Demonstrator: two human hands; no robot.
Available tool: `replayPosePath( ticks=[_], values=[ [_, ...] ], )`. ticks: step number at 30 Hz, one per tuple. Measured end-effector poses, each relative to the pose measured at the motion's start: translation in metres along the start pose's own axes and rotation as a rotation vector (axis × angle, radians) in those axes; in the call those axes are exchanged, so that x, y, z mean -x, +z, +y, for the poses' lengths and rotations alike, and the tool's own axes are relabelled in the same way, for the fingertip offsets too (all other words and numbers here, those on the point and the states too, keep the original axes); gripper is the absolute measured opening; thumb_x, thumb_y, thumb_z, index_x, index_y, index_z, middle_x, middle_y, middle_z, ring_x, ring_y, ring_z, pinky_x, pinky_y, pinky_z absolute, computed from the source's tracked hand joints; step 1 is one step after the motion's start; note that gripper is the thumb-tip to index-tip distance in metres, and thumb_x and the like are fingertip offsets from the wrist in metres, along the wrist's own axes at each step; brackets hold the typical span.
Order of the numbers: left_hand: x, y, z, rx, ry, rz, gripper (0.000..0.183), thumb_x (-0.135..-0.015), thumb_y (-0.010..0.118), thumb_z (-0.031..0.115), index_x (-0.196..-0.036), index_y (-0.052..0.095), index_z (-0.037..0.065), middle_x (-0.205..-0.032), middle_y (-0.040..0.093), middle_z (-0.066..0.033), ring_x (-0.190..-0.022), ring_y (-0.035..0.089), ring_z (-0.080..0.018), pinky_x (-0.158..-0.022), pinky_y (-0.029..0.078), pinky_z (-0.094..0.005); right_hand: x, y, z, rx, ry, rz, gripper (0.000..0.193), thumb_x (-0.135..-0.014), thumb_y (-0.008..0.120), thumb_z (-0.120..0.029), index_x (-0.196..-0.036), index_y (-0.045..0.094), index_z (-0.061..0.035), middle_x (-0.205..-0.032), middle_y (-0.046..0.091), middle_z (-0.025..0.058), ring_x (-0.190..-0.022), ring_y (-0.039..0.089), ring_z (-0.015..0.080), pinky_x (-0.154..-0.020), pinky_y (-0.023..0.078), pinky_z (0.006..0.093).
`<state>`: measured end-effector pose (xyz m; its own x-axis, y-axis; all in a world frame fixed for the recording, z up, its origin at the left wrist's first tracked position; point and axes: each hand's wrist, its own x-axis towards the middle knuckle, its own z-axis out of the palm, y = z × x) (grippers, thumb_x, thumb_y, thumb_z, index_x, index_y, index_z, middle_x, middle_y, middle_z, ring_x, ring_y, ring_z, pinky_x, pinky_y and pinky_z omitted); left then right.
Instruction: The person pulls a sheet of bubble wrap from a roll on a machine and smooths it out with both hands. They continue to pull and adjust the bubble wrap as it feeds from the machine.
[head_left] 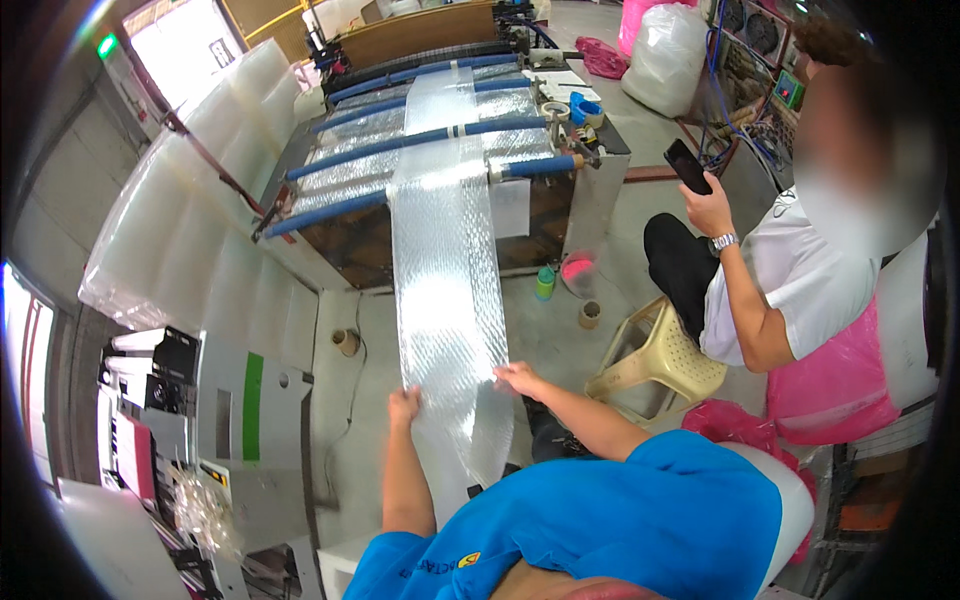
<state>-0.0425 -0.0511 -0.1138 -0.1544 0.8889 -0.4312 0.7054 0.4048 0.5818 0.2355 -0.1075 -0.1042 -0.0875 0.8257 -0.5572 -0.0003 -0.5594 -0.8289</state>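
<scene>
A long strip of clear bubble wrap (pixel 445 270) runs from the roller machine (pixel 340 250) down toward my body. My left hand (pixel 404 405) is closed on the strip's left edge. Across from it, my right hand (pixel 518 379) pinches the right edge. Between my hands the sheet hangs fairly flat, and its loose end (pixel 488 450) tapers down in front of my blue shirt. Farther up, the film passes over several blue rollers (pixel 430 137) on the machine.
At right a person in a white shirt (pixel 800 270) sits on a beige plastic stool (pixel 660 355), holding a phone (pixel 688 166). Tall wrapped rolls (pixel 190 210) stand at left, beside a grey machine (pixel 235 410). A green container (pixel 545 283) and a cardboard core (pixel 590 315) are on the floor.
</scene>
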Motion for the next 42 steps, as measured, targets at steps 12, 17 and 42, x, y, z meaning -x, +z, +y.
replayPosePath(
  ticks=[12, 17, 42],
  values=[
    [-0.101, 0.03, 0.075, 0.036, 0.065, 0.183, 0.046, -0.077, 0.05, 0.033, -0.102, 0.048, -0.004, -0.097, 0.052, -0.0241, -0.093, 0.05, -0.0344, -0.079, 0.039, -0.0367, -0.109, -0.051, -0.046, -0.049, -0.109, 0.06, 0.026, -0.078, 0.054, -0.025, -0.086, 0.059, -0.0017, -0.073, 0.059, 0.0023, -0.063, 0.054, 0.0085, -0.054, 0.041, 0.0225],
    [-0.139, 0.033, 0.134, 0.034, 0.133, 0.28, 0.041, -0.078, 0.048, 0.03, -0.101, 0.048, -0.004, -0.096, 0.052, -0.0244, -0.093, 0.049, -0.0348, -0.079, 0.038, -0.0375, -0.143, -0.076, -0.091, -0.055, -0.263, 0.064, 0.025, -0.078, 0.053, -0.025, -0.08, 0.059, -0.0011, -0.065, 0.056, 0.0014, -0.058, 0.051, 0.008, -0.053, 0.041, 0.0235],
    [-0.124, 0.011, 0.193, 0.137, 0.171, 0.564, 0.05, -0.077, 0.044, 0.049, -0.083, 0.046, -0.001, -0.076, 0.052, -0.0176, -0.07, 0.048, -0.0322, -0.065, 0.037, -0.0393, -0.169, -0.084, -0.149, 0.012, -0.462, 0.188, 0.026, -0.082, 0.046, -0.025, -0.082, 0.054, -0.0005, -0.068, 0.058, 0.0056, -0.059, 0.054, 0.0115, -0.053, 0.043, 0.0252]
  ],
)
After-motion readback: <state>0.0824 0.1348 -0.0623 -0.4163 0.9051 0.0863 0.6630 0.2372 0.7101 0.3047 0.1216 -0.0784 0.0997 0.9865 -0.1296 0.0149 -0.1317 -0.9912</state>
